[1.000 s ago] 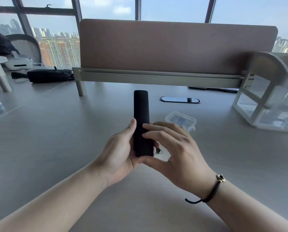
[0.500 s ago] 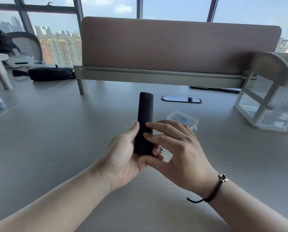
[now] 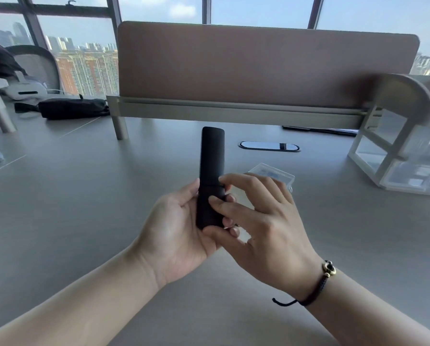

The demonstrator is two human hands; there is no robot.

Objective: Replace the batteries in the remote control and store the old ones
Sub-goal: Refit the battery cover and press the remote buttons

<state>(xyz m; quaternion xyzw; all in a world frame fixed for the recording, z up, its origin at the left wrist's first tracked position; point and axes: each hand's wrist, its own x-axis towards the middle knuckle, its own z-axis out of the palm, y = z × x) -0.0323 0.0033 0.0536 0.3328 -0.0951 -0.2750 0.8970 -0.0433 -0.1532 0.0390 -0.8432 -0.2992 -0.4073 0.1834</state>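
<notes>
High-rise office: grey desk (image 3: 59, 221) with fabric divider panel (image 3: 259, 63) across its far edge, cable grommet (image 3: 269, 146) just before the panel, mesh chair (image 3: 38, 66) left of it, city towers behind through windows (image 3: 84, 46).

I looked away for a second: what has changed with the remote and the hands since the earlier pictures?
Little. The remote first leaned right, then came back nearly upright. The right hand shifted its fingertips up to a thin seam across the back. The left hand still cradles the lower end. No cover is off. The clear box on the desk stayed put.
</notes>
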